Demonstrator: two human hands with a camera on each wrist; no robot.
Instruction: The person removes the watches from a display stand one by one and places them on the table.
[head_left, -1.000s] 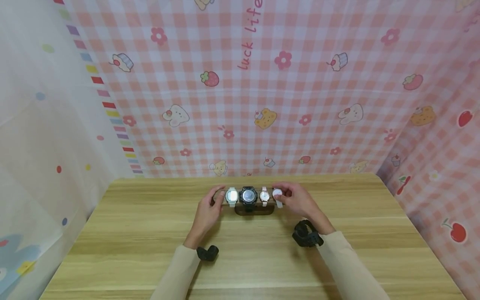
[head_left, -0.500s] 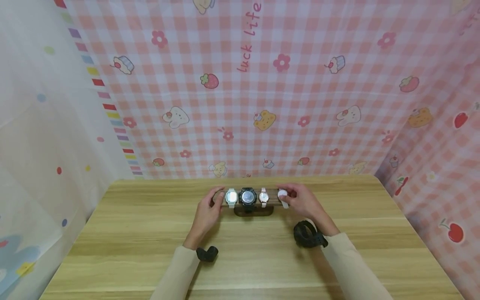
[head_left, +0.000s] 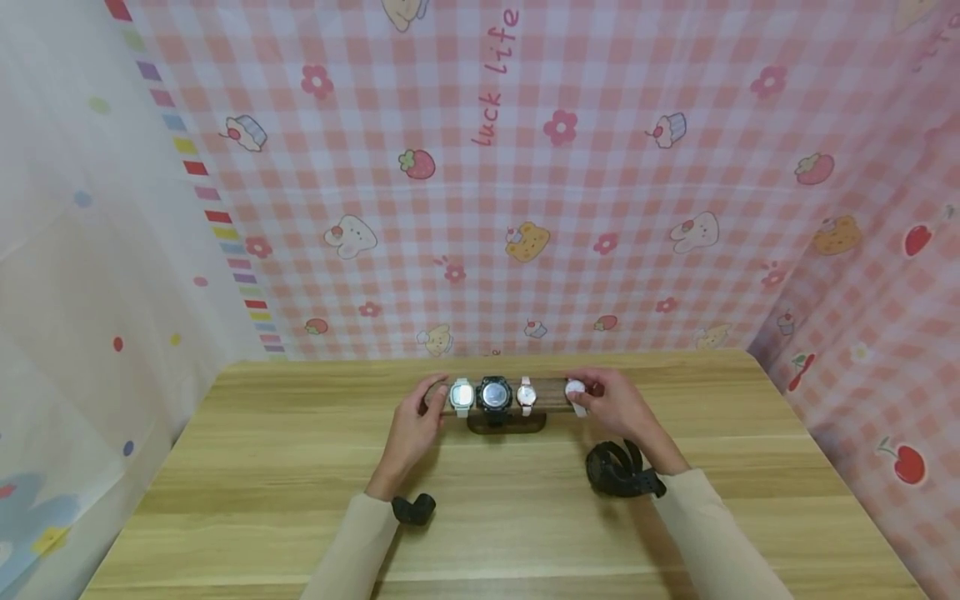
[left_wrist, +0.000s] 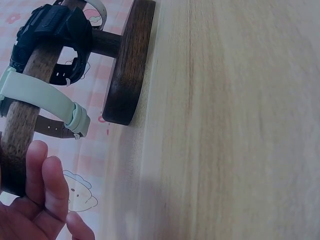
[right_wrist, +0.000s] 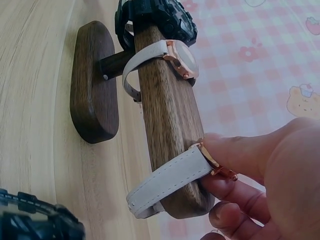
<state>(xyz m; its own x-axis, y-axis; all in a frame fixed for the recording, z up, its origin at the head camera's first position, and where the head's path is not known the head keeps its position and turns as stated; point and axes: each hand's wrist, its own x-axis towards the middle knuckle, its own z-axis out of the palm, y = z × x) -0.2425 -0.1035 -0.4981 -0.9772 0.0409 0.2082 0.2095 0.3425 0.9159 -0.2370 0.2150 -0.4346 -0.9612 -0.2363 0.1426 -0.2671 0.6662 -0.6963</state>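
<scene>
White watch point(right_wrist: 170, 181) round the end of the bar point(right_wrist: 167, 115), in your right hand point(head_left: 617, 408).
Your right thumb and finger pinch its case, nearly closed; your left hand point(head_left: 415, 414) is curled round the bar's other end, three more watches point(head_left: 495, 395) between. Expect little weight, a pliant strap, a hard, perhaps slippery case and glass that could scratch; best held by the case's edges. Below both hands lies a wood-grained table point(head_left: 510, 533); beyond them hangs checked cloth point(head_left: 465, 204).
</scene>
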